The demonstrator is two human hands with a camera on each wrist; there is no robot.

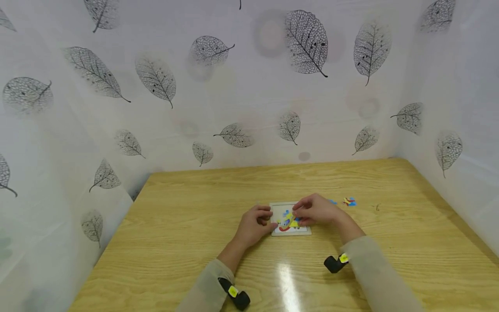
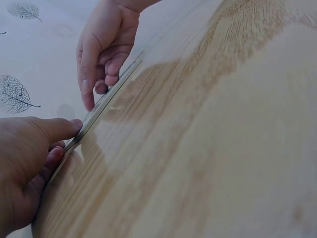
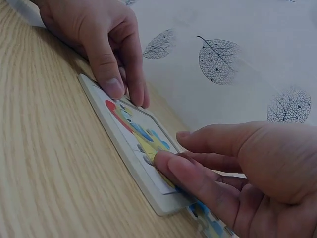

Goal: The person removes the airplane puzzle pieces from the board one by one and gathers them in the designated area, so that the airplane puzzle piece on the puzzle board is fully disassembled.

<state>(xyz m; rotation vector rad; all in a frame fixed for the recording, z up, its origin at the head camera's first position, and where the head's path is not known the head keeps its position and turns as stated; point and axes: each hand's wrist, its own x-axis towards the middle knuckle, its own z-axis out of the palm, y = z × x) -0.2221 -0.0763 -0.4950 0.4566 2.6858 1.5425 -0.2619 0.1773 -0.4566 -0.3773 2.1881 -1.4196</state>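
A small white-framed jigsaw puzzle board (image 1: 291, 234) lies on the table, a colourful yellow, blue and red picture (image 3: 141, 131) partly laid inside it. My left hand (image 1: 251, 225) holds the board's left side, thumb (image 3: 115, 88) on the frame and the other fingers bent around that edge. Over the board's right part is my right hand (image 1: 317, 211), its fingertips (image 3: 166, 161) at the yellow part of the picture. No separate piece shows clearly between these fingers. In the left wrist view, the right hand (image 2: 106, 44) points one finger down at the board, seen nearly edge-on.
Loose puzzle pieces (image 1: 349, 201) in blue, yellow and red lie on the wooden table (image 1: 175, 242) behind and right of the board. One is partly hidden by the right hand. A white leaf-printed cloth (image 1: 249, 95) hangs around the table's back and sides.
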